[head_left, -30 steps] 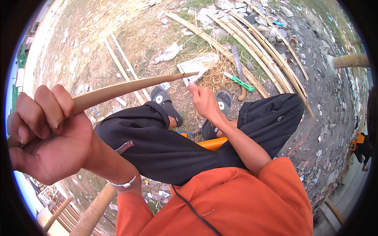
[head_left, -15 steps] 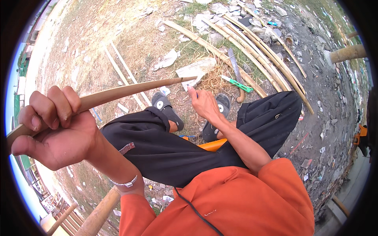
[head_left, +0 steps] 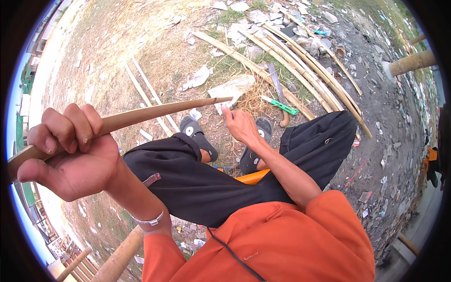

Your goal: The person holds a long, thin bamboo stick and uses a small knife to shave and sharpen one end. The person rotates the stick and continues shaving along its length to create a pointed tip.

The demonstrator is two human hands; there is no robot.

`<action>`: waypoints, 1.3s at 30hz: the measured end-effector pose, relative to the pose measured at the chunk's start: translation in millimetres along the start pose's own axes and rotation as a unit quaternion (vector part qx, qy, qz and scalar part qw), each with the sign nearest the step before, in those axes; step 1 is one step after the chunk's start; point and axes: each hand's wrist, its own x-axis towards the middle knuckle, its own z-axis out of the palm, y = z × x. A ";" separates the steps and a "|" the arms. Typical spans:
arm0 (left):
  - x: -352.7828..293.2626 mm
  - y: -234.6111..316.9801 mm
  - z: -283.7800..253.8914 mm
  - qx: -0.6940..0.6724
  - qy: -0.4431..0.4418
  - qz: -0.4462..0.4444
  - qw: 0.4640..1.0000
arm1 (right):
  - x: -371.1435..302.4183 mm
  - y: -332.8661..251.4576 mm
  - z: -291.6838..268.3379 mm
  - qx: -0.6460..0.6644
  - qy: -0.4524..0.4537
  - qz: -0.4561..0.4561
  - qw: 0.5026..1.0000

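Note:
My left hand (head_left: pixel 77 150) is wrapped round the near end of a long, flat bamboo strip (head_left: pixel 157 111), palm turned up. The strip slants up and away to the right, narrowing to its tip. Just below that tip is my right hand (head_left: pixel 242 126), closed with the thumb pointing up. A small dark bit shows at its fingers, but what it holds is hidden. On the ground beyond the right hand lie a green utility knife (head_left: pixel 280 105) and a machete (head_left: pixel 277 87) with a wooden handle.
Several split bamboo lengths (head_left: pixel 300 66) lie at the far right, and two thin strips (head_left: pixel 143 93) at the left. White paper (head_left: pixel 232 88) and straw lie beyond my sandaled feet. An orange seat edge (head_left: pixel 252 177) shows beneath me. Bamboo poles (head_left: pixel 413 62) stand at the sides.
The left hand has shifted slightly to the right with the bamboo strip, still gripping it. The right hand stays closed near the tip. The whole view has moved a little.

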 end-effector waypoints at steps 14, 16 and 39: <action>-2.0 -0.3 3.4 -0.047 -0.039 -0.017 0.998 | 17.4 32.1 5.4 -0.005 0.004 0.049 0.999; -4.7 0.4 5.6 -0.037 -0.025 -0.015 0.999 | 11.3 23.9 2.8 -0.003 0.003 0.031 0.999; -2.0 -1.2 6.0 -0.036 -0.041 -0.013 0.998 | 26.6 44.9 19.3 0.045 0.028 0.004 0.999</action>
